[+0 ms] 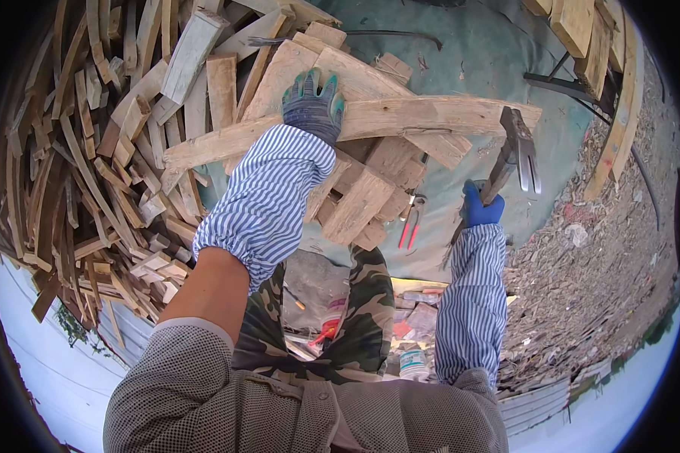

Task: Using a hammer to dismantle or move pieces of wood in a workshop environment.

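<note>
A long wooden plank [419, 117] lies crosswise over a stack of shorter boards [360, 201]. My left hand [313, 107], in a grey-and-green work glove, holds the plank from above with the fingers reaching past its far edge. Gripped in my right hand [483, 205], in a blue glove, is a claw hammer [513, 153]; its head is up by the plank's right end and its forked claw faces me. Whether the hammer touches the plank cannot be told. Red-handled pincers [412, 222] rest on the green sheet, right of the stack.
A large heap of loose lumber [107, 153] fills the left side. Beneath the work spreads a green sheet [476, 62], with a pry bar [396, 35] at the far side. More timber [595, 51] stands at upper right, beside debris-covered ground [595, 272]. A plastic jar [412, 363] sits near my legs.
</note>
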{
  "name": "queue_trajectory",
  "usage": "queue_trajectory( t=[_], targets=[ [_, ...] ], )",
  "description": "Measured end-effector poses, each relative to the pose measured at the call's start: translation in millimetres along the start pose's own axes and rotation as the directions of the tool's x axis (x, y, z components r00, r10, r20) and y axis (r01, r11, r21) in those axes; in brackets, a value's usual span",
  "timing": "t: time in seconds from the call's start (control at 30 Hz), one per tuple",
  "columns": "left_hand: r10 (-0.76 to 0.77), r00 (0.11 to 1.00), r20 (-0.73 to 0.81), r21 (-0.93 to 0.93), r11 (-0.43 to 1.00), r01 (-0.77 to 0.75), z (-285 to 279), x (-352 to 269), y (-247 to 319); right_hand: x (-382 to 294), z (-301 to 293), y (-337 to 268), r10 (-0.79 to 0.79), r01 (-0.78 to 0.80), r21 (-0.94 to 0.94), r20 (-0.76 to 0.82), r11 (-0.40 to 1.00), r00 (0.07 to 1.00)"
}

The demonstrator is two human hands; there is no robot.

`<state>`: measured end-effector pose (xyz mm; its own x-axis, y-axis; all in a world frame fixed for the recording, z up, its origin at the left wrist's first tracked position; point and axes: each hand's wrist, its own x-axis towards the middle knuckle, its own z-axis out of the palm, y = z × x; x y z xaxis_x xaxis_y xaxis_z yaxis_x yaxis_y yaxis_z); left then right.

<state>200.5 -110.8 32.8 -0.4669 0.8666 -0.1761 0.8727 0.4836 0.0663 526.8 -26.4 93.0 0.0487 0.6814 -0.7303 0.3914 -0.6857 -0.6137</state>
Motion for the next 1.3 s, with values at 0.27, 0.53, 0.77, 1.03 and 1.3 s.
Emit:
queue_trajectory(
  t=[0.27,0.53,0.77,1.03,1.3],
  targets=[
    [-0.001,0.999,-0.041,-0.063,0.998,-0.002,3,6,-8,-109,0,36,0.254,-0.314,0.451,0.191,0.835,0.948],
    [0.588,0.807,-0.05,0.013,0.808,-0.589,10,-26,-28,-276,-9,131,0.581,-0.554,0.486,0.112,0.676,0.806],
    [0.602,0.682,0.416,-0.457,0.786,-0.416,-32,6,-39,-323,-8,167,0.648,-0.606,0.524,0.128,0.598,0.751],
    [0.06,0.991,0.121,-0.286,0.958,-0.023,0,-10,-130,-311,-15,121,0.597,-0.591,0.311,0.085,0.745,0.798],
    [-0.181,0.982,-0.05,-0.019,0.983,0.181,35,-21,-76,-237,-33,-2,-0.067,0.068,0.042,-0.038,0.997,0.997]
  ],
)
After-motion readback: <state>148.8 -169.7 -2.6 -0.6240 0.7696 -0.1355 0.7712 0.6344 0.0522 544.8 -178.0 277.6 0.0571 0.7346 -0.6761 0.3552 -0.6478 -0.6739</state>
